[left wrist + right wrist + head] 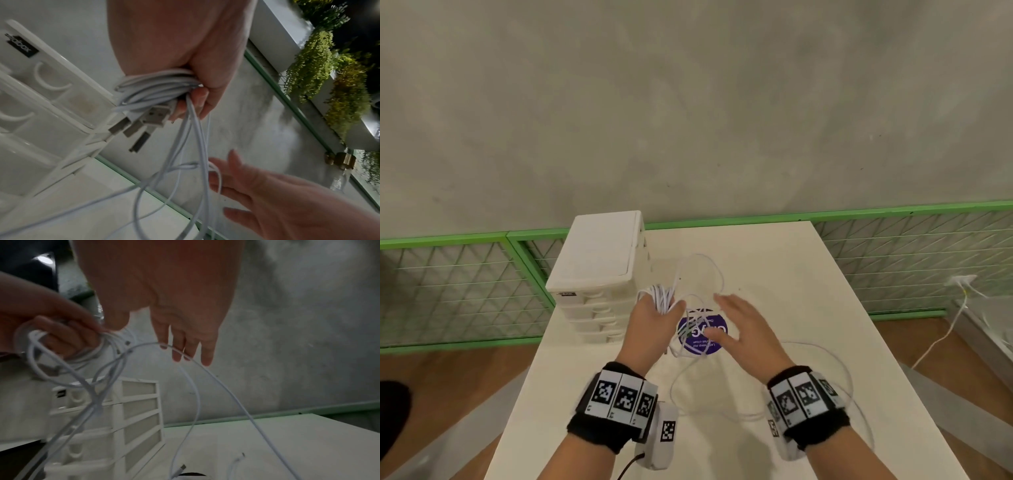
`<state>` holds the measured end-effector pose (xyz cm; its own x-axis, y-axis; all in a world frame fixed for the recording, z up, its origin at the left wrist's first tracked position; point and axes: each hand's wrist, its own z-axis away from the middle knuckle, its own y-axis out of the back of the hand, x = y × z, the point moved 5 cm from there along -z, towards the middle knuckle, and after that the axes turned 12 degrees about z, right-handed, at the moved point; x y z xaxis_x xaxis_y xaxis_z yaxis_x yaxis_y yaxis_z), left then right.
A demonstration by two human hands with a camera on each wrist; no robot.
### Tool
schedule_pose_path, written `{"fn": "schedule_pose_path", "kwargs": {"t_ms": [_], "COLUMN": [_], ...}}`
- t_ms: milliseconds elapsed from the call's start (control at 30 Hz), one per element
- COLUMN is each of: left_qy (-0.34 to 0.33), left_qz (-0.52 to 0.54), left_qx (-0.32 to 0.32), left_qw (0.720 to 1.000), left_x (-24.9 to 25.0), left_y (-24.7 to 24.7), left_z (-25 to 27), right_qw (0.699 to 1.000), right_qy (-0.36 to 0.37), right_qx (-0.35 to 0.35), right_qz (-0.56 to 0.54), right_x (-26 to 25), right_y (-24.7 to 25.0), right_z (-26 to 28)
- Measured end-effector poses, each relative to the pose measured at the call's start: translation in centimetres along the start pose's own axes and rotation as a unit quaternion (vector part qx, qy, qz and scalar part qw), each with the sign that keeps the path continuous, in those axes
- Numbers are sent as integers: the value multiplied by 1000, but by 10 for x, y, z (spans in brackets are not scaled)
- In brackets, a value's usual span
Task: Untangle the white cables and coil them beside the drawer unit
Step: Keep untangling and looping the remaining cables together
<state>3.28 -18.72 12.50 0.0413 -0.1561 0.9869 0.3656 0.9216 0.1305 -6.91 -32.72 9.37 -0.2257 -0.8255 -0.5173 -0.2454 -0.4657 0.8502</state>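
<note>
My left hand (654, 317) grips a bundle of white cables (662, 298) above the table, just right of the white drawer unit (599, 274). In the left wrist view the bundle (156, 84) is clamped under curled fingers, with several USB plugs (144, 125) sticking out. Loose strands hang down to the white table (791, 274) and trail across it. My right hand (739, 325) hovers beside them with straight fingers (185, 345); one loop of cable (205, 369) drapes over the fingertips.
A purple round sticker (703, 337) lies on the table under the hanging loops. A long cable loop (835, 373) runs along the table's right side. Green mesh fencing (914, 260) stands behind the table against a concrete wall.
</note>
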Motion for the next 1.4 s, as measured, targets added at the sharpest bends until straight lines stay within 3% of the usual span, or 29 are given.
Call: {"fn": "schedule_pose_path", "kwargs": {"t_ms": [33,100,167,233,367,467,533,567,633,667,700,767,800,833,900,1000,1167,1233,1333,1400], "left_qy": [-1,0,4,4,9,15,22,27,32,30,28,21,19,19,21,33,45,52,53,46], "left_qz": [0,-6,-15,-16,-3,11,25,30,35,32,30,38,42,40,29,29,27,19,40,88], "left_qx": [-6,-1,29,65,76,71,56,46,29,20,10,-11,-17,-16,0,35,74,49,-7,-40], "left_qw": [1000,1000,999,998,997,997,998,998,998,999,999,999,999,999,999,998,996,997,998,994], "left_x": [1,3,4,3,-2,-5,-6,-5,-4,-3,-2,1,2,3,4,-1,-11,-13,-10,-4], "left_y": [-1,4,21,42,62,57,47,41,26,19,12,0,-2,-1,10,34,54,51,35,22], "left_z": [1,1,-2,-6,-11,-13,-12,-11,-7,-4,-2,3,4,5,2,-4,-6,-7,-2,3], "right_qw": [1000,998,977,932,869,852,878,899,942,963,981,993,992,991,987,963,856,868,926,953], "right_qy": [17,-5,-121,-261,-423,-489,-465,-413,-249,-160,-92,-26,-20,-18,-51,-161,-349,-358,-323,-286], "right_qx": [-4,66,165,229,234,163,112,142,222,216,162,-3,-45,-40,42,157,309,261,116,64], "right_qz": [23,-1,-67,-101,-104,-92,-9,29,30,-3,-45,-112,-120,-124,-144,-148,-224,-223,-158,-79], "right_x": [-2,8,43,92,153,173,166,156,111,79,49,6,-3,-3,14,66,145,152,128,101], "right_y": [-4,0,16,31,38,23,15,14,17,18,15,-2,-8,-10,0,25,40,31,5,-6], "right_z": [-2,-4,2,17,52,65,59,51,32,23,15,6,5,4,4,14,48,48,34,28]}}
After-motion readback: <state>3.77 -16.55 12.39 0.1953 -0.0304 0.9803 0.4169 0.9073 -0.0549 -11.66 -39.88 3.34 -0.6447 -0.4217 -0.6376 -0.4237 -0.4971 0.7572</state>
